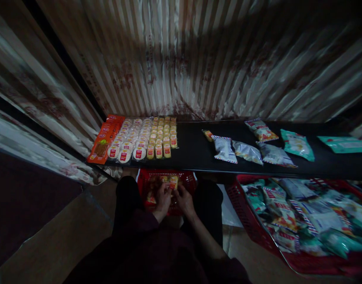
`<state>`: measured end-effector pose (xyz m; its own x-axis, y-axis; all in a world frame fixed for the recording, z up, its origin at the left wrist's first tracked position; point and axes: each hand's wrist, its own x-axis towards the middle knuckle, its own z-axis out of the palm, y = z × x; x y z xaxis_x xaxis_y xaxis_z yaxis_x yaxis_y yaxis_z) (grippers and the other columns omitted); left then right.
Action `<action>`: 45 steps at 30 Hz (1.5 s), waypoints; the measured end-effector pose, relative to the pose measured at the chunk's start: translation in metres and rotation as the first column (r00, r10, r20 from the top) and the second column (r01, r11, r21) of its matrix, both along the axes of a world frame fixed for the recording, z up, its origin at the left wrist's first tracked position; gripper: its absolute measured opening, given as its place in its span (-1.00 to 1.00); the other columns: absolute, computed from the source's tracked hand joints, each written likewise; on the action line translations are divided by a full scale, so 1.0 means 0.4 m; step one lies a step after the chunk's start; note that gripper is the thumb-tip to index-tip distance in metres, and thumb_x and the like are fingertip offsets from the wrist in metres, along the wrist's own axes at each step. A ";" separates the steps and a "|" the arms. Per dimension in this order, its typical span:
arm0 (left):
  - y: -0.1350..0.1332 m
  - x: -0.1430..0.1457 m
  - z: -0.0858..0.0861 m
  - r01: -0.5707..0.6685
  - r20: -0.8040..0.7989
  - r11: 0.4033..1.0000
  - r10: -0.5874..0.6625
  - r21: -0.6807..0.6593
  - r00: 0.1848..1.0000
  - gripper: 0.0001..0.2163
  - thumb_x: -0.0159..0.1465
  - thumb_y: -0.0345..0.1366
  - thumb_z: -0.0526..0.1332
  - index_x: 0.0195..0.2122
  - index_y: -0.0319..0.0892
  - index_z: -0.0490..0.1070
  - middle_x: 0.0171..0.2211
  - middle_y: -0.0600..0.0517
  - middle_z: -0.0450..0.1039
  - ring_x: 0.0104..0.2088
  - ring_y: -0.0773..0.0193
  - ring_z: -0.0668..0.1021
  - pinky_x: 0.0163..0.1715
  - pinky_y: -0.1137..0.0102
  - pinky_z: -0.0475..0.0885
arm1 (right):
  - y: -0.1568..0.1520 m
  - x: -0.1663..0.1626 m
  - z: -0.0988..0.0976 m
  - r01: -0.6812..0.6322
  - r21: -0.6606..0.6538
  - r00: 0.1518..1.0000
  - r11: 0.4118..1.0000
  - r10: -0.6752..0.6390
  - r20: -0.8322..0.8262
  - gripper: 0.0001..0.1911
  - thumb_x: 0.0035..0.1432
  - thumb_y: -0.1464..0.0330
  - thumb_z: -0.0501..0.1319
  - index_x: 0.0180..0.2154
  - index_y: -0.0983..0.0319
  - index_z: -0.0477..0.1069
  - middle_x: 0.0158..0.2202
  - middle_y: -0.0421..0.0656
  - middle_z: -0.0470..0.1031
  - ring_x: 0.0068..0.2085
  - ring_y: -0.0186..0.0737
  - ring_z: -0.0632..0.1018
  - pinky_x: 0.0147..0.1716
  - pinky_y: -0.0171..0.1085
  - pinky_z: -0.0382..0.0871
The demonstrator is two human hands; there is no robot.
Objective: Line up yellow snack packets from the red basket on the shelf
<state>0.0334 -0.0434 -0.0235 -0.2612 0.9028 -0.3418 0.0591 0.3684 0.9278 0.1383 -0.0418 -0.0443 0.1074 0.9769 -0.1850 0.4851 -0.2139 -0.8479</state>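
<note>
Above a small red basket (141, 189) between my knees, my left hand (163, 200) and my right hand (185, 201) are close together. A small yellow wrapped snack cake (174, 181) with a red label is pinched between my left thumb and fingers. My right fingers are closed against its lower right side. More wrapped pieces lie in the dim basket beneath. On the black shelf just beyond, yellow wrapped cakes (159, 150) stand in tight rows beside round white wrapped cakes (139, 153). Flat orange packets (100, 146) overlap at the left end.
Along the shelf (193, 148) to the right lie a small loose packet (208, 135), several silver-backed bags (224, 149) and green bags (297, 144). A larger red basket (249, 221) full of snack bags stands at my right. A striped curtain (175, 59) hangs behind the shelf.
</note>
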 end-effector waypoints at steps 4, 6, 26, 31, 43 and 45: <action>0.009 0.007 0.027 0.080 -0.025 0.995 -0.079 0.055 0.997 -0.79 0.17 -0.40 0.09 -0.21 -0.16 0.44 -0.18 -0.02 0.53 -0.19 0.28 0.54 -0.17 0.41 0.43 | 0.008 0.011 0.008 0.007 0.081 1.000 0.997 -0.005 -0.020 -0.51 0.14 0.18 0.02 0.00 0.30 0.40 -0.14 0.01 0.57 -0.16 -0.06 0.59 -0.18 -0.20 0.44; 0.014 0.011 0.032 0.104 -0.056 0.992 -0.100 0.068 0.993 -0.78 0.18 -0.39 0.07 -0.19 -0.16 0.44 -0.21 -0.01 0.53 -0.22 0.29 0.55 -0.18 0.41 0.43 | 0.014 0.014 0.007 0.018 0.136 1.000 0.991 -0.016 -0.016 -0.51 0.13 0.18 0.02 -0.01 0.31 0.41 -0.14 0.03 0.56 -0.15 -0.06 0.58 -0.16 -0.17 0.44; 0.121 0.046 0.118 0.156 -0.178 0.936 -0.103 0.316 0.979 -0.68 0.18 -0.47 0.06 -0.06 -0.18 0.40 -0.05 -0.08 0.48 -0.02 0.23 0.49 0.06 0.27 0.36 | 0.162 0.049 0.087 0.039 0.339 0.997 0.940 -0.060 0.052 -0.51 0.16 0.12 0.04 -0.03 0.29 0.42 -0.15 0.05 0.51 -0.17 -0.07 0.52 -0.14 -0.11 0.40; 0.162 0.058 0.122 0.134 -0.149 0.941 -0.091 0.311 0.985 -0.64 0.14 -0.51 0.06 -0.05 -0.18 0.41 0.03 -0.09 0.45 0.05 0.21 0.46 0.11 0.25 0.33 | 0.207 0.059 0.103 0.036 0.319 0.996 0.947 -0.059 0.064 -0.50 0.12 0.13 0.05 -0.04 0.33 0.43 -0.16 0.08 0.50 -0.17 -0.03 0.51 -0.16 -0.09 0.40; 0.226 0.077 0.125 0.204 -0.224 0.922 -0.133 0.329 0.965 -0.64 0.12 -0.55 0.04 -0.09 -0.20 0.42 0.07 -0.10 0.41 0.10 0.21 0.42 0.15 0.23 0.30 | 0.280 0.065 0.097 0.065 0.328 0.997 0.942 -0.073 0.014 -0.53 0.11 0.17 0.07 -0.05 0.31 0.42 -0.15 0.05 0.49 -0.15 -0.05 0.50 -0.10 -0.09 0.38; 0.240 0.079 0.123 0.221 -0.250 0.919 -0.141 0.327 0.958 -0.64 0.12 -0.54 0.05 -0.08 -0.20 0.42 0.09 -0.10 0.39 0.11 0.21 0.42 0.16 0.22 0.30 | 0.296 0.064 0.094 0.073 0.325 0.997 0.943 -0.080 0.008 -0.53 0.10 0.17 0.08 -0.05 0.31 0.42 -0.14 0.06 0.49 -0.15 -0.05 0.50 -0.10 -0.09 0.37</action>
<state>0.0648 0.0526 0.0258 -0.1137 0.9923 0.0488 0.3084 -0.0115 0.9512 0.1638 0.0765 -0.0068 0.1843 0.9724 0.1432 0.4964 0.0337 -0.8674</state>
